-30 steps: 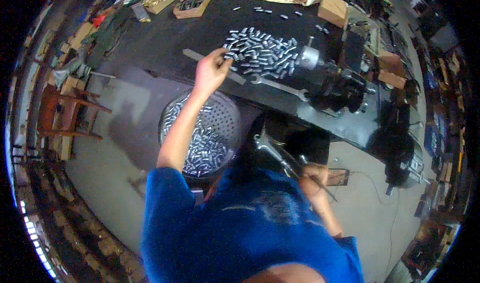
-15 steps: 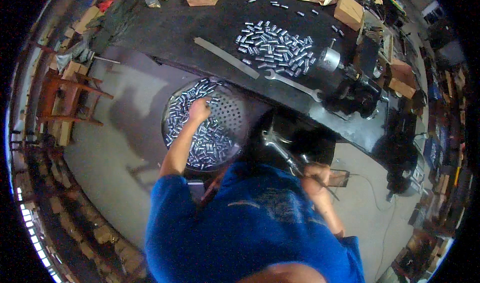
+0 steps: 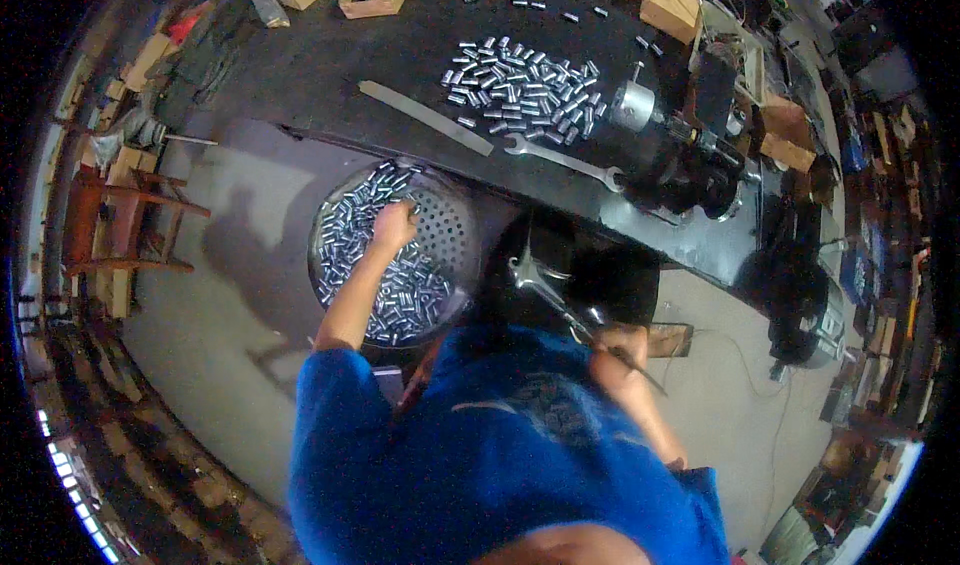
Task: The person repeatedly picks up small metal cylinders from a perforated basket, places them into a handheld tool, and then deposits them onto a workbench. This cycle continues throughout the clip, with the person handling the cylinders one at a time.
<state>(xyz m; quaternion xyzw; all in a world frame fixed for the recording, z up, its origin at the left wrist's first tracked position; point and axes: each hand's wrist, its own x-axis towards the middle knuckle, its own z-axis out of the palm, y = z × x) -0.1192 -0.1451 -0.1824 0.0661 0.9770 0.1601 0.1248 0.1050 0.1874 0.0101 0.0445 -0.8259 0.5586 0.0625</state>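
Note:
My left hand (image 3: 396, 225) reaches into a round metal tray (image 3: 455, 250) with a perforated bottom. Its fingers are closed at the edge of a heap of small shiny metal cylinders (image 3: 405, 300); what they grip is hidden. The cylinders cover the tray's left and near parts, while bare holes show at the right. Lower right, my right hand (image 3: 622, 351) is wrapped around a long metal tool with a shiny forked head (image 3: 530, 273). That head points up and left, toward the dark workbench edge, and the thin handle end sticks out past my hand.
On the black workbench (image 3: 300, 75) lie a pile of similar cylinders (image 3: 520, 90), a flat metal bar (image 3: 425, 117) and an open-ended wrench (image 3: 562, 160). A dark machine with a silver round head (image 3: 633, 105) stands at the right. A wooden stool (image 3: 135, 220) is on the left.
The whole view has shifted, so the bench things appear farther left. My left hand stays over the cylinders in the tray. The tool in my right hand has tilted slightly.

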